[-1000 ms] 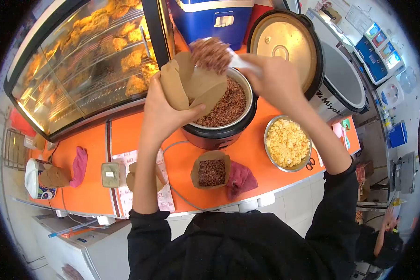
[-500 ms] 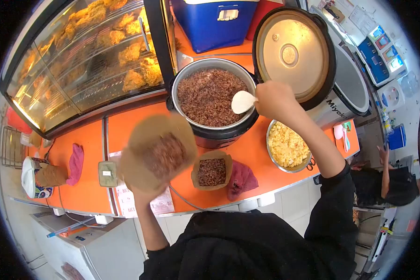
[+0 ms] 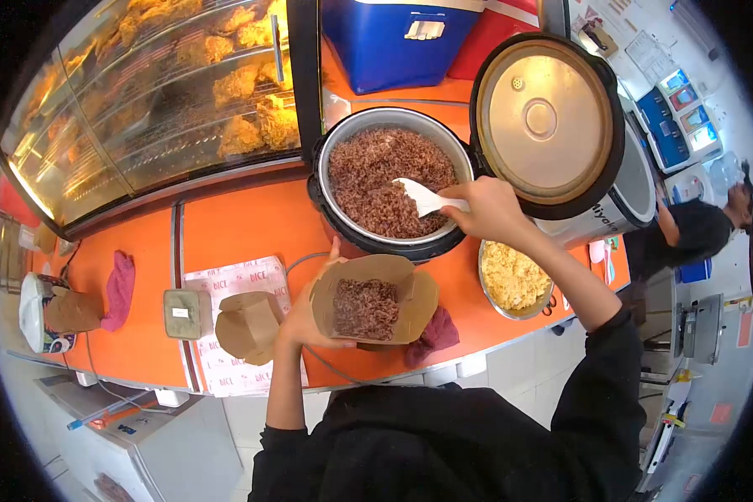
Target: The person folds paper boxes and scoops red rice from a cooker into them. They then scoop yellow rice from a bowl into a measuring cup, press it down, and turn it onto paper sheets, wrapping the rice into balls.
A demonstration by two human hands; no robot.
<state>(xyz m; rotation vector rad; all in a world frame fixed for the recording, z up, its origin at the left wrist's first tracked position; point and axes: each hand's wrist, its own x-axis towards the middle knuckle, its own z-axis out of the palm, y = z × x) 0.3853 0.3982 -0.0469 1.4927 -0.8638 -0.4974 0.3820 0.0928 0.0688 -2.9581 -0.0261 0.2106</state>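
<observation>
My left hand grips an open brown paper food box with dark reddish rice inside, in front of the rice cooker. In my right hand is a white rice paddle, its blade touching the rice in the cooker pot. Below the held box only a sliver of another brown box shows; the rest is hidden. Next to my left wrist, an empty brown paper box stands open on printed paper.
A glass cabinet of fried chicken stands at back left. The raised cooker lid and a bowl of yellow rice are at right. A maroon cloth lies by the front edge. A person in black is at far right.
My left hand has brought the held box rightward, over the other rice-filled box, uncovering the empty box. My right hand has moved the paddle from the pot's right side toward the middle.
</observation>
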